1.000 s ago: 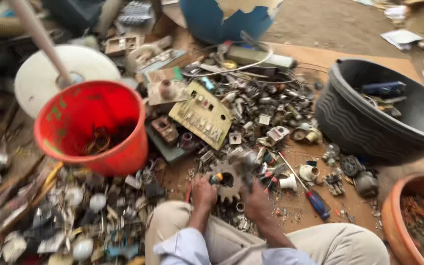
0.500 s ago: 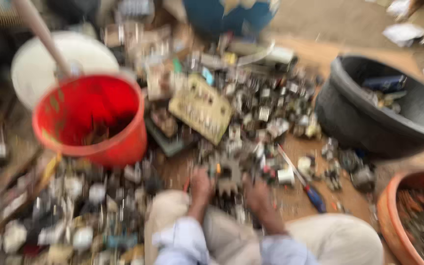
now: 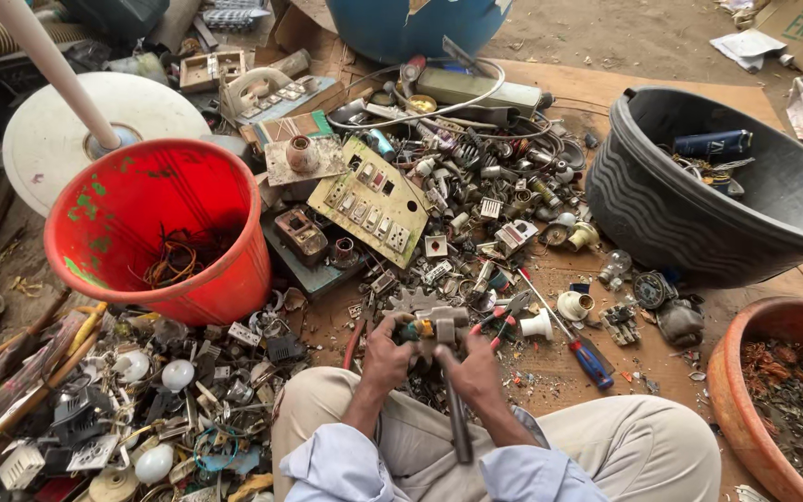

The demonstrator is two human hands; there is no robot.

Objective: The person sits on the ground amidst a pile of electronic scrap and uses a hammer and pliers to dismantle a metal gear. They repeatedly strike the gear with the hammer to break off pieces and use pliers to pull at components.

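Our left hand (image 3: 388, 353) and right hand (image 3: 472, 369) clamp a metal part (image 3: 439, 327); scrap crowds both sides; red bucket (image 3: 225, 279) left holds wires (image 3: 174, 265).

red bucket (image 3: 155, 223) | black ribbed tub (image 3: 690, 200) | blue-handled screwdriver (image 3: 592, 363) | white disc (image 3: 58, 130) | beige trousers (image 3: 625, 442)

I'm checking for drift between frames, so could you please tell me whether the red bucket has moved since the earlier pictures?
No. The red bucket stands as before, against the white disc behind it and left of the beige switch panel; only the camera view shifted.
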